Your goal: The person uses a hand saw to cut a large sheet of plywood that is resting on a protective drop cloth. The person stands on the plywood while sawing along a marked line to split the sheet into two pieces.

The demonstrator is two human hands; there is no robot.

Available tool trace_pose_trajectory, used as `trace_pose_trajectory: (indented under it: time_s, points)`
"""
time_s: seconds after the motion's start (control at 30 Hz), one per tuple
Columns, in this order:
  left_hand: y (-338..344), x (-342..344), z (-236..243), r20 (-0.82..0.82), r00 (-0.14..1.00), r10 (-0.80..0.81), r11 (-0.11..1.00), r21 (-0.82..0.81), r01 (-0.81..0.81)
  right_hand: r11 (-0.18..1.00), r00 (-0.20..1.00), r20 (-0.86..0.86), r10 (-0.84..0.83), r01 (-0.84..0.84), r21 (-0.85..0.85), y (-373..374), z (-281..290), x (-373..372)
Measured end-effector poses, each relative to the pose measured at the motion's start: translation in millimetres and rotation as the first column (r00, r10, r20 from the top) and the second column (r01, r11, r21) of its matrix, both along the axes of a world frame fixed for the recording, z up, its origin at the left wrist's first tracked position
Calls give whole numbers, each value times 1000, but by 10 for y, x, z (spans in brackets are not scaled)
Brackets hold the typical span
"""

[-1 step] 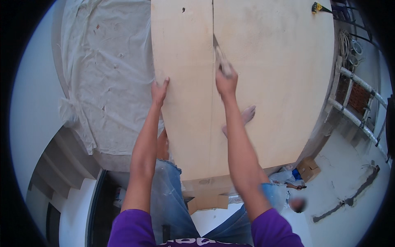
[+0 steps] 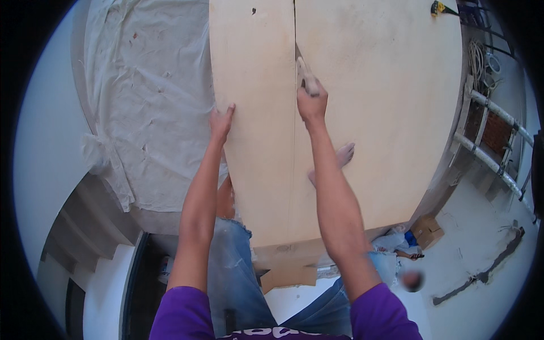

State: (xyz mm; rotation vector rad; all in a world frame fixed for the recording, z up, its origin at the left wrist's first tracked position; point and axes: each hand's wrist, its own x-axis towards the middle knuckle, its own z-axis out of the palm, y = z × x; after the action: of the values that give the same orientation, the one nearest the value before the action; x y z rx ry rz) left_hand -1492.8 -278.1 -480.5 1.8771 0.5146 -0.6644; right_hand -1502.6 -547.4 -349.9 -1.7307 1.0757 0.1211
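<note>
My right hand (image 2: pixel 311 105) is shut on the pale handle of a handsaw (image 2: pixel 306 72), whose blade sits in the dark cut line running lengthwise along a pale wooden board (image 2: pixel 385 85). My left hand (image 2: pixel 222 120) grips the board's left edge, thumb on top, fingers partly hidden over the side. A bare foot (image 2: pixel 344 153) rests on the board, partly behind my right forearm. A yellow-and-black tool (image 2: pixel 436 8) lies at the board's far right corner.
A crumpled white sheet (image 2: pixel 147 85) covers the left side. Steps (image 2: pixel 85 215) descend at lower left. At right are a metal ladder-like frame (image 2: pixel 493 107), coiled cable (image 2: pixel 476 59) and a cardboard box (image 2: pixel 426 231). Another person (image 2: pixel 412 280), blurred, is at lower right, below the board.
My right hand and the saw have moved a little up the cut, toward the board's far end. My left hand appears slightly higher in view, still on the edge.
</note>
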Motion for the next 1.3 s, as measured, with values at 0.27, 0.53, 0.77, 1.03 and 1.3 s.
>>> trace_pose_trajectory:
  time_s: [0.27, 0.53, 0.77, 1.03, 1.3]
  points:
    - [295, -163, 130, 17, 999, 28, 993, 112, -30, 983, 985, 106, 134, -119, -142, 664, 1228, -1443]
    - [443, -153, -178, 86, 996, -22, 976, 217, 3, 998, 998, 23, 51, -50, -36, 498, 255, -455]
    - [240, -95, 81, 113, 993, -16, 973, 230, -10, 983, 987, -30, 158, -160, -89, 599, 716, -1101]
    - [355, -178, 85, 28, 1000, -3, 963, 268, -5, 962, 979, 22, 205, -197, -191, 699, 585, -1178]
    - [131, -65, -47, 127, 992, -7, 991, 130, -10, 997, 999, -4, 53, -53, 53, 289, -2, -305]
